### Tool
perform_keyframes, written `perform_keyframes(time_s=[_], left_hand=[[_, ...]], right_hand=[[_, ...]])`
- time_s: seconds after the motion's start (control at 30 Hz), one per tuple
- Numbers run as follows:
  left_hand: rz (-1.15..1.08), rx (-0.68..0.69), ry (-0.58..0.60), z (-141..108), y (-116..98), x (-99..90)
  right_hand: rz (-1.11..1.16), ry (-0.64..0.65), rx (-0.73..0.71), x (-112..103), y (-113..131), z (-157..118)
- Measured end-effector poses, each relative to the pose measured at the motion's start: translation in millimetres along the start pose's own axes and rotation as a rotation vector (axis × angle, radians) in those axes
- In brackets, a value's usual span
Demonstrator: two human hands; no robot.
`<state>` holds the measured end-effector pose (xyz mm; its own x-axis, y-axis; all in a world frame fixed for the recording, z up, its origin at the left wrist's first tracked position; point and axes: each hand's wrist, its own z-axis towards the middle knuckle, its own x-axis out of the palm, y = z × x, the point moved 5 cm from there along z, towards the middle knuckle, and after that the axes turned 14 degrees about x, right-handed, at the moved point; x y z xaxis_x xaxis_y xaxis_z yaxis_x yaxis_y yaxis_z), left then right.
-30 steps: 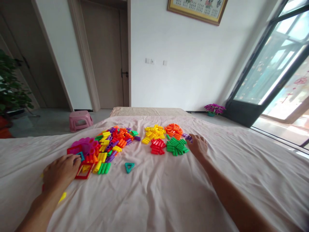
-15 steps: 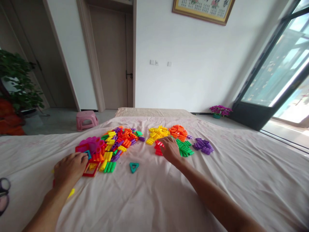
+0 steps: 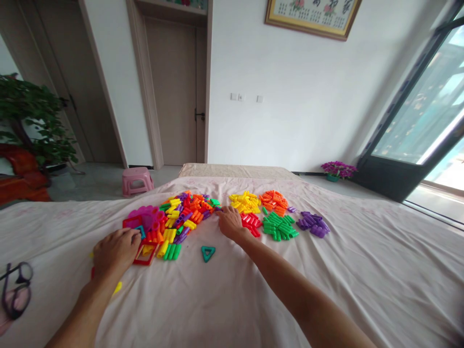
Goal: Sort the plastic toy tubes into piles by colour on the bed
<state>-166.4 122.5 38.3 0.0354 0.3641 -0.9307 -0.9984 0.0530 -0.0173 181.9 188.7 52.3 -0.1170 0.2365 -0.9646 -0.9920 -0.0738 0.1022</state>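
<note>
My left hand (image 3: 116, 249) rests at the left, its fingertips by a blue piece (image 3: 140, 232) and a red square frame (image 3: 148, 253); its fingers look loosely spread. My right hand (image 3: 230, 222) reaches to the right edge of the mixed heap (image 3: 192, 212) of colored tubes, fingertips at a purple tube (image 3: 218, 210); whether it grips the tube I cannot tell. To its right lie sorted piles: yellow (image 3: 246, 200), red (image 3: 252, 223), orange (image 3: 274, 201), green (image 3: 279, 226) and purple (image 3: 313, 224). A pink scalloped piece (image 3: 145, 216) sits beside the mixed heap.
A teal triangle (image 3: 208, 253) lies on the pale cloth (image 3: 203, 299) in front of the heap. Glasses (image 3: 16, 290) lie at the far left. Beyond the cloth are a pink stool (image 3: 137, 181) and a pot of magenta flowers (image 3: 337, 169).
My right hand has moved left, from above the red and green piles to the right edge of the mixed heap. My left hand stays by the frames. The view has shifted slightly.
</note>
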Motion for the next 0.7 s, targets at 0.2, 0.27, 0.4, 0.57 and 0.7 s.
perform_keyframes(time_s=[0.2, 0.27, 0.4, 0.57, 0.7], left_hand=[[0.004, 0.006, 0.014, -0.6, -1.0, -1.0], [0.008, 0.010, 0.014, -1.0, -0.8, -0.5], [0.004, 0.017, 0.004, -1.2, -0.5, -0.2], [-0.014, 0.011, 0.001, -0.6, -2.6, -2.8], [0.018, -0.025, 0.008, -1.7, -5.0, -7.7]], right_hand=[[0.073, 0.032, -0.087, -6.6, 5.1, -18.2], [0.137, -0.004, -0.111, -15.9, 0.2, -26.2], [0.204, -0.133, -0.075, -39.9, -34.4, -37.7], [0.167, -0.304, 0.177, -67.8, -127.0, -43.4], [0.028, -0.353, 0.447, -82.1, -215.3, -52.3]])
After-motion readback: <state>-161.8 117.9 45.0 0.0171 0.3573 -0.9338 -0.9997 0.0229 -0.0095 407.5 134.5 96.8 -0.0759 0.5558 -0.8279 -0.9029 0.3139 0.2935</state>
